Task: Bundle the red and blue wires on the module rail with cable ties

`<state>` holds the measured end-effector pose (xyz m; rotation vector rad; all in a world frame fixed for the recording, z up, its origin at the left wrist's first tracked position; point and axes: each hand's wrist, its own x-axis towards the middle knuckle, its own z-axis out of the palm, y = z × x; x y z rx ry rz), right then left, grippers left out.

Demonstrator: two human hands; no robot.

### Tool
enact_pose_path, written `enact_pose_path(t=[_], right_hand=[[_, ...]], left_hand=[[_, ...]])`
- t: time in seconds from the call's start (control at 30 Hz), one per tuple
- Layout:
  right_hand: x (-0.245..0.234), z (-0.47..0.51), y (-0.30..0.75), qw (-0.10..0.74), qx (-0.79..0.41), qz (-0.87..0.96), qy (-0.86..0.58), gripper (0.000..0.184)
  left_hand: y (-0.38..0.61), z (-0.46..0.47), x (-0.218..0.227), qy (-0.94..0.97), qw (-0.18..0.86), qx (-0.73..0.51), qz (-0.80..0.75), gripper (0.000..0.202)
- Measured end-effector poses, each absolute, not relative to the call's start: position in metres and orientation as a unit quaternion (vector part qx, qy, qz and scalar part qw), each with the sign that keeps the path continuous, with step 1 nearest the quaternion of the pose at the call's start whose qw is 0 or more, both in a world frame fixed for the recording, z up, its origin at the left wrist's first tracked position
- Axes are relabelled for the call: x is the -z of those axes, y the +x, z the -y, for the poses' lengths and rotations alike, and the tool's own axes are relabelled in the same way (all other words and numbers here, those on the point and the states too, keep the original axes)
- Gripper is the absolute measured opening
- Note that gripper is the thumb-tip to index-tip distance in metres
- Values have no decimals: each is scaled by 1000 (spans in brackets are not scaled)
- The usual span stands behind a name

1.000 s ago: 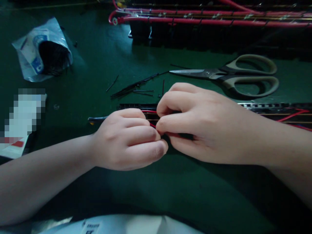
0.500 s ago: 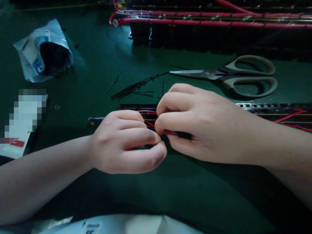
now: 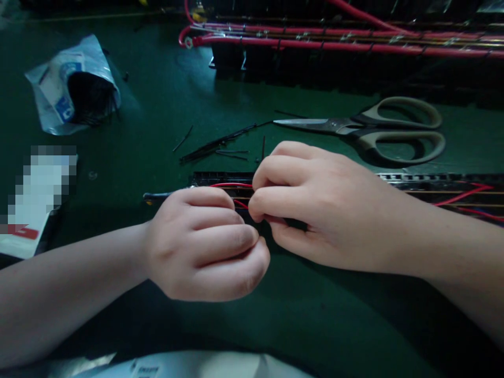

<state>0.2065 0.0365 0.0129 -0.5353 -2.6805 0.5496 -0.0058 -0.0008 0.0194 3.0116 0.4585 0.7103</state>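
Side by side over a long black slotted strip (image 3: 224,176), both of my hands are closed. My left hand (image 3: 205,241) pinches thumb against forefinger; anything between them is too small to make out. Just to the right, my right hand (image 3: 315,205) has its fingers curled down at the strip, and their tips are partly hidden. A thin red wire (image 3: 232,185) runs along the strip and goes under the right fingers. More red wire (image 3: 464,194) shows on the strip beyond my right wrist. A dark cable end (image 3: 155,197) sticks out at the strip's left end.
Scissors (image 3: 338,125) lie behind my right hand, beside a small pile of black cable ties (image 3: 220,140). An opened plastic bag (image 3: 53,113) of black ties lies at the left, above a blurred white packet (image 3: 27,231). A thick red cable (image 3: 334,46) runs along black assemblies at the back.
My left hand has moved slightly down, toward me, and its fingers are closed more tightly. My right hand stays at the strip. The whole view has shifted a little.
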Motion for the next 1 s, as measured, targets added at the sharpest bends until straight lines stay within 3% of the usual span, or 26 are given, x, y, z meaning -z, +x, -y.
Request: enact_pose_path(t=[0.27, 0.4, 0.53, 0.67, 1.0], right_hand=[[-14, -36, 208, 192, -232, 929, -215, 14], [-18, -38, 212, 209, -278, 908, -233, 23], [-18, -41, 215, 265, -306, 865, -298, 39], [-15, -43, 216, 320, -333, 816, -347, 39], [-20, -42, 214, 292, -341, 806, -386, 38]], left_hand=[[-5, 0, -17, 963, -6, -229, -139, 11], [-6, -1, -11, 960, 0, -242, -144, 8], [-8, 1, -4, 961, -3, -235, -142, 4], [-10, 1, -2, 965, 3, -224, -134, 5], [-9, 1, -3, 964, 20, -230, -131, 3]])
